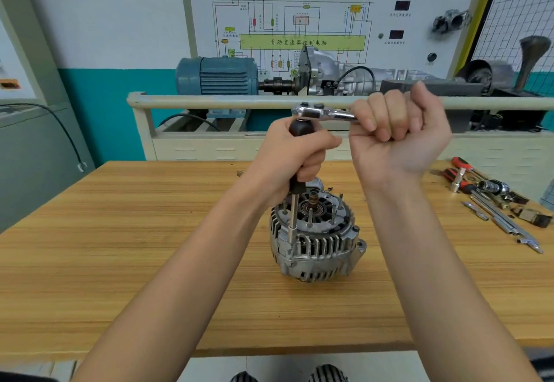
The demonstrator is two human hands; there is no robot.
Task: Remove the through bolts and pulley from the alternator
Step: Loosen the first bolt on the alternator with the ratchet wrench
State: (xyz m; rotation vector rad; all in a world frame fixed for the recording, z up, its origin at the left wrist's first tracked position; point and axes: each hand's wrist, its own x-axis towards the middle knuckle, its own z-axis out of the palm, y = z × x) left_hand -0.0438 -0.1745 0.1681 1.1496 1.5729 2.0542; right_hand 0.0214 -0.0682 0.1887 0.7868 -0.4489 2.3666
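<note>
A silver alternator (317,243) stands on the wooden bench (120,246) with its open rear end facing up and several studs sticking out. A long driver (293,216) with a black handle stands upright, its tip at the alternator's left rim. My left hand (295,153) grips that black handle. On top of the handle sits the chrome head of a ratchet wrench (317,111), lying level and pointing right. My right hand (395,132) is curled round the ratchet's handle. The pulley is hidden under the alternator.
Several hand tools (491,198), some with red handles, lie at the bench's right side with small parts. Behind the bench runs a cream rail (209,101) in front of a training stand with a blue motor (215,77) and a wiring board.
</note>
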